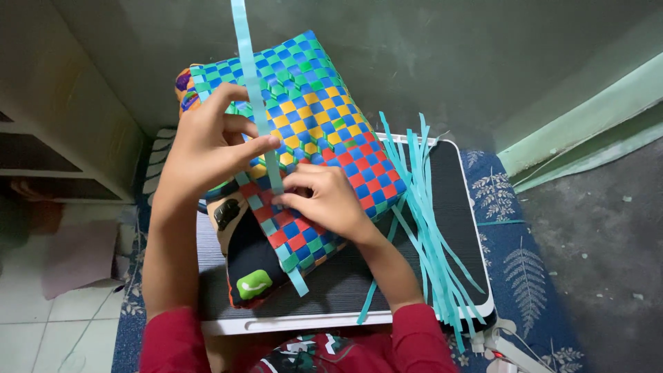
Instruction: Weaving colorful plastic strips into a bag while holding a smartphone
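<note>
A woven panel [324,117] of green, blue, yellow and red checked strips lies tilted over a black patterned cushion [248,266]. A long light-blue strip [250,76] runs up from the weave past the top edge of the view. My left hand [207,148] pinches this strip between thumb and fingers near the panel's left side. Just below it, my right hand [328,200] presses its fingertips on the weave where the strip enters the red and blue squares. The strip's lower end [297,282] sticks out under the panel.
A bundle of loose light-blue strips [428,228] lies on a dark board with a white rim [387,319] to the right. A blue leaf-patterned mat [525,276] is underneath. A green wall edge [587,117] runs at right, white shelving [76,138] stands at left.
</note>
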